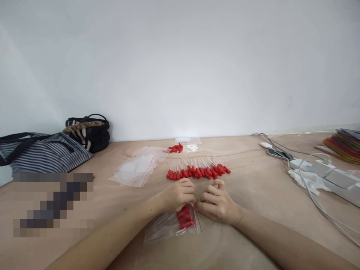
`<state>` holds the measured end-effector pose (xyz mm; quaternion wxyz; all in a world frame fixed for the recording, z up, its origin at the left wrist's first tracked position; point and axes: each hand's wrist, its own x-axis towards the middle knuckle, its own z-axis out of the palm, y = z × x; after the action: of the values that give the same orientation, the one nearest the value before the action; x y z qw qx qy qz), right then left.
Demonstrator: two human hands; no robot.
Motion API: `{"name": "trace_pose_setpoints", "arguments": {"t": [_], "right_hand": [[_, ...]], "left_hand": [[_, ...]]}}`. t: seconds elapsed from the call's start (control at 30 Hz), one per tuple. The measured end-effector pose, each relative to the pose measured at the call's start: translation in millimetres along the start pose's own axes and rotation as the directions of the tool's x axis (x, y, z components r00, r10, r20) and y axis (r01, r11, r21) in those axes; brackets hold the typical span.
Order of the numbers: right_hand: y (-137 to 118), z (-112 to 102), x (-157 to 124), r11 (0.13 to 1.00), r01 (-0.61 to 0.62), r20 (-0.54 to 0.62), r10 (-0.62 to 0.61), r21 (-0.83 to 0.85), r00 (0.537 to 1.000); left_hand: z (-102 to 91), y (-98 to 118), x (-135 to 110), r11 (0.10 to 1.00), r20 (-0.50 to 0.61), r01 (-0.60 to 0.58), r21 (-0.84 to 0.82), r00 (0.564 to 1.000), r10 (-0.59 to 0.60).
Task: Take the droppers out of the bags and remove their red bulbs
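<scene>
My left hand (181, 195) is closed on the upper edge of a clear zip bag (161, 227), close to its mouth. My right hand (218, 202) has its fingers curled and pinches the same bag at the red-lined zip end. Inside the bag lie thin clear tubes with red bulbs (185, 217), which look like droppers. Just beyond my hands, a row of similar red-bulbed droppers (199, 170) lies on the table, bulbs toward me. My fingertips partly hide the bag's opening.
Flat zip bags (135, 170) lie in a pile at left. Loose red bulbs (176, 148) and clear tubes (192, 147) sit near the wall. A striped bag (50, 153) and a black pouch (98, 135) stand far left. A power strip (341, 182) with cables is at right.
</scene>
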<state>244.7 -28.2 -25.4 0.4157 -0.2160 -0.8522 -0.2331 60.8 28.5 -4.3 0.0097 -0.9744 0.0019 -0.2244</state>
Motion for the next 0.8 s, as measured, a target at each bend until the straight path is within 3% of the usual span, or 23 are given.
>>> {"name": "trace_pose_setpoints", "arguments": {"t": [0.23,0.43,0.6,0.8], "right_hand": [[1,3,-3,0.997,0.014,0.053,-0.019,0.08,0.998],[0,3,-5,0.994,0.041,0.081,-0.049,0.1,0.996],[1,4,-4,0.993,0.05,0.097,-0.061,0.11,0.993],[1,3,-4,0.992,0.025,0.101,-0.038,0.124,0.994]], "left_hand": [[6.2,-5,-6,1.0,-0.033,0.006,-0.02,0.999,-0.006],[-0.7,-2,-5,0.997,0.042,0.076,-0.031,0.996,-0.075],[-12.3,-2,-2,0.996,0.182,0.072,-0.053,0.981,-0.062],[-12.4,-3,-2,0.997,0.196,0.062,0.041,0.978,-0.069]]}}
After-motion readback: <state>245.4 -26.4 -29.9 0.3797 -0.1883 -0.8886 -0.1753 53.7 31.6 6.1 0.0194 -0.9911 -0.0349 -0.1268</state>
